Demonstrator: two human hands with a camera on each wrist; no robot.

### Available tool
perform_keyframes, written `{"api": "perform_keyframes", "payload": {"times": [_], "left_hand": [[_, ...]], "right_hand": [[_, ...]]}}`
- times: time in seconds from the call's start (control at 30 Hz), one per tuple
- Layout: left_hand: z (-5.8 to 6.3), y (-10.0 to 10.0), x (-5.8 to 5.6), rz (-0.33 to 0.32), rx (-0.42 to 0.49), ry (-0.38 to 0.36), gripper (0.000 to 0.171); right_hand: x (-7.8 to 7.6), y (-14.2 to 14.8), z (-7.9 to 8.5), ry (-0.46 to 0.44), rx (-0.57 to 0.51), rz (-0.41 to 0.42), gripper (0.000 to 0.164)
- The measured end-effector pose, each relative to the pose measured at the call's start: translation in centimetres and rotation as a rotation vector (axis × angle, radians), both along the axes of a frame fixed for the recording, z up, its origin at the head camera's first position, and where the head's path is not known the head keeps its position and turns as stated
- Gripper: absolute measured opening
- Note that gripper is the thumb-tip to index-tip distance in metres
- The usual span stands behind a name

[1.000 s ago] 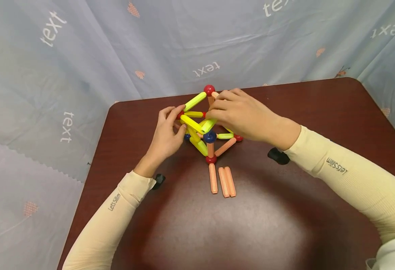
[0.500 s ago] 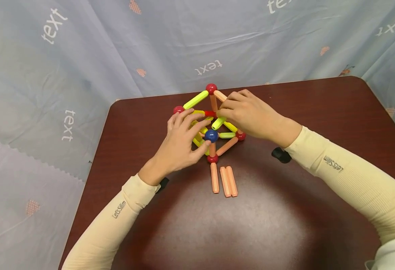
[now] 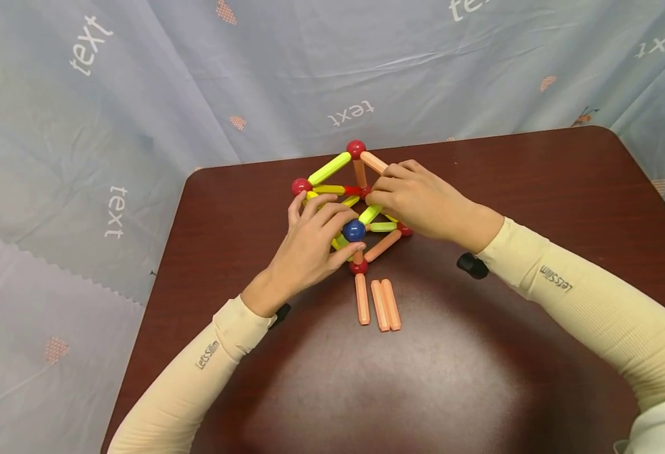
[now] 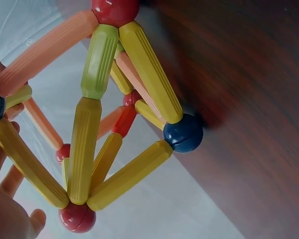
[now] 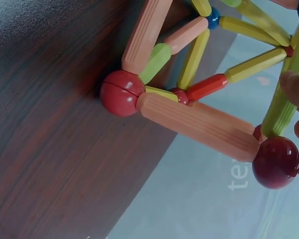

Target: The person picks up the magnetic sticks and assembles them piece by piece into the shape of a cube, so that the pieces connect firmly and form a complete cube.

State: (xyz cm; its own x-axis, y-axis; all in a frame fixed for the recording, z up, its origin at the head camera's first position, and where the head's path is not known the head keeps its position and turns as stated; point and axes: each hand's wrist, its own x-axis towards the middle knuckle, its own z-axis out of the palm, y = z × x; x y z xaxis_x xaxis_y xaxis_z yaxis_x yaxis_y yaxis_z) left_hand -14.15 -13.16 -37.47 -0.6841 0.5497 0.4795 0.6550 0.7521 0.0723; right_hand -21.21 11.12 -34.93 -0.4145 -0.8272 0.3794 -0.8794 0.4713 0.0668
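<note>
On the table stands a frame of magnetic sticks and balls, with red balls such as the left one (image 3: 301, 187) and the top one (image 3: 356, 149). My left hand (image 3: 315, 243) grips the blue ball (image 3: 354, 231) at the near upper corner, thumb in front and fingers behind. My right hand (image 3: 423, 200) pinches a light green stick (image 3: 370, 214), whose near end meets the blue ball. In the right wrist view, fingertips lie on this green stick (image 5: 287, 99), and other fingers are beside a dark red ball (image 5: 275, 163). The right palm hides part of the frame.
Three loose orange sticks lie in front of the frame: one (image 3: 362, 299) at its near red ball (image 3: 358, 267), and a side-by-side pair (image 3: 386, 305). A pale curtain (image 3: 287, 75) hangs behind the dark table (image 3: 423, 366).
My left hand has moved right from the left red ball to the blue ball. The green stick in my right hand has shifted slightly, and its near end now meets the blue ball.
</note>
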Motion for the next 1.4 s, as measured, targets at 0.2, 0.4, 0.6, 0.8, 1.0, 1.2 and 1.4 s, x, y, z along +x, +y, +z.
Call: {"api": "perform_keyframes", "payload": {"times": [0.2, 0.4, 0.6, 0.8, 1.0, 1.2, 1.4], "left_hand": [[0.1, 0.2, 0.0, 0.003, -0.013, -0.005, 0.049], [0.2, 0.3, 0.0, 0.002, -0.034, -0.006, 0.043], [0.2, 0.3, -0.1, 0.008, -0.052, -0.020, 0.039], [0.2, 0.4, -0.1, 0.017, -0.059, -0.050, 0.038], [0.2, 0.4, -0.1, 0.017, -0.068, -0.043, 0.038], [0.4, 0.1, -0.1, 0.023, -0.068, -0.049, 0.038], [0.6, -1.0, -0.1, 0.035, -0.073, -0.054, 0.038]], "right_hand": [[0.0, 0.2, -0.1, -0.007, 0.015, -0.015, 0.022], [0.0, 0.4, -0.1, -0.023, 0.009, -0.018, 0.024], [0.0, 0.6, 0.3, -0.056, -0.030, -0.009, 0.024], [-0.1, 1.2, 0.1, -0.103, -0.052, -0.019, 0.028], [-0.6, 2.4, -0.3, -0.155, -0.137, -0.060, 0.033], [-0.8, 2.9, -0.3, -0.166, -0.134, -0.097, 0.028], [-0.6, 2.3, -0.1, -0.162, -0.112, -0.096, 0.027]]}}
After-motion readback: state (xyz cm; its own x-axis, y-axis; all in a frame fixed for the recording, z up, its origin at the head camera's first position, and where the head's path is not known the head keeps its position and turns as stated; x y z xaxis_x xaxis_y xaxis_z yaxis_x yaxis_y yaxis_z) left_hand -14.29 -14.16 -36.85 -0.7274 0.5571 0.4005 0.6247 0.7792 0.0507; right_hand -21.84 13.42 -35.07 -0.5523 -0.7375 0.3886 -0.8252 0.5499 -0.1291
